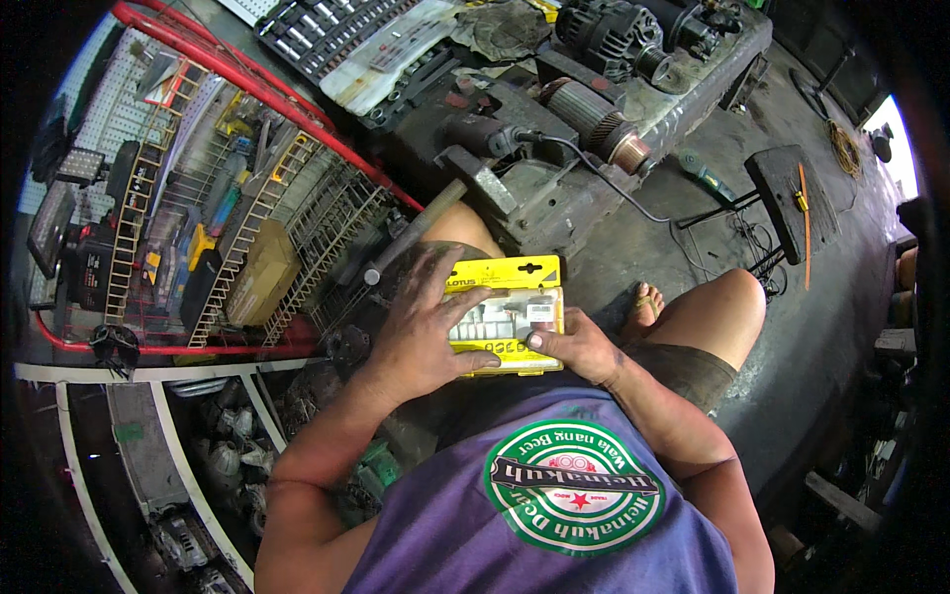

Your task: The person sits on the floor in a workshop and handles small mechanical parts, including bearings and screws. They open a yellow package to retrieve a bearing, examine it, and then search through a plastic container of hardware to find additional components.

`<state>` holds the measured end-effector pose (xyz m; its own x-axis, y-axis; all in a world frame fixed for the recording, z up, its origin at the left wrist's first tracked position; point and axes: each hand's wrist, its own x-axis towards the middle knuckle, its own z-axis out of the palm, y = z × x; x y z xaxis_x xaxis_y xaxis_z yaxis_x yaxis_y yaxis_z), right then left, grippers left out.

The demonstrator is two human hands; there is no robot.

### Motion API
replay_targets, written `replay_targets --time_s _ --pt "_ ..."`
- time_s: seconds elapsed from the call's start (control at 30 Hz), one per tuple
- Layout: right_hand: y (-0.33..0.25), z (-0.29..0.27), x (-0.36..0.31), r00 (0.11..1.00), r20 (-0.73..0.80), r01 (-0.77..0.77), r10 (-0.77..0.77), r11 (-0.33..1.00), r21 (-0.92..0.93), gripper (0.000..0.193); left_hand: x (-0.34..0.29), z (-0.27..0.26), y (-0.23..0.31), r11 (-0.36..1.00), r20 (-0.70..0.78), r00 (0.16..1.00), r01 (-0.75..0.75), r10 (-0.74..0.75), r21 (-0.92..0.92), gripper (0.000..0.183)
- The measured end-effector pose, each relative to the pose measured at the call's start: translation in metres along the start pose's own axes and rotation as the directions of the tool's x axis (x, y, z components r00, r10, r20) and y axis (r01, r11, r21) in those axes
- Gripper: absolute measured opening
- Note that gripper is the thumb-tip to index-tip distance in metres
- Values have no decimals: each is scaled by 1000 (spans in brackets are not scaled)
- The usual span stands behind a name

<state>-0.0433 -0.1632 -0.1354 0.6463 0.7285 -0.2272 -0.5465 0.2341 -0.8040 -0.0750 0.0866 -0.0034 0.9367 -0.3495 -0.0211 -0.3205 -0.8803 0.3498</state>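
In front of my lap I hold a flat yellow case (pixel 500 325) with a clear window and a hang-tab along its far edge. Small metal pieces sit in a row behind the window; their exact kind is too small to tell. My left hand (pixel 421 332) grips its left side, with fingers spread across the front and the thumb along the near edge. At the right near corner, my right hand (pixel 584 348) is closed on the case, its thumb pressed on the front. Both hands look smudged with dirt.
Ahead is a greasy workbench (pixel 693 109) with a vise (pixel 485 188), a hammer (pixel 421 228), a copper-ended armature (pixel 594 119), an alternator (pixel 604 40) and a socket set (pixel 317 35). A red-framed wire rack (pixel 287 94) holds tools at left. Right are a stool (pixel 792 198) and loose cables (pixel 762 247).
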Motion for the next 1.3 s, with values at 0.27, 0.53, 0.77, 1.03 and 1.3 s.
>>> replay_targets --time_s 0.27,0.53,0.77,1.03,1.3 --pt "5 -2 8 990 126 -46 63 990 -136 47 -21 19 -33 568 -64 840 307 -539 -764 93" --pt "4 -8 8 974 185 -130 129 991 -3 54 -37 54 -64 -297 366 873 273 -324 -915 55" --pt "16 -14 7 965 116 -233 235 972 -31 67 -58 85 -62 -437 460 807 285 -372 -853 45" --pt "21 -18 8 974 193 -85 122 978 -189 70 -63 72 -55 -351 428 834 307 -349 -885 44" --pt "-19 0 -6 976 -55 123 -210 745 -656 80 -59 79 -48 -373 440 795 292 -417 -881 46"
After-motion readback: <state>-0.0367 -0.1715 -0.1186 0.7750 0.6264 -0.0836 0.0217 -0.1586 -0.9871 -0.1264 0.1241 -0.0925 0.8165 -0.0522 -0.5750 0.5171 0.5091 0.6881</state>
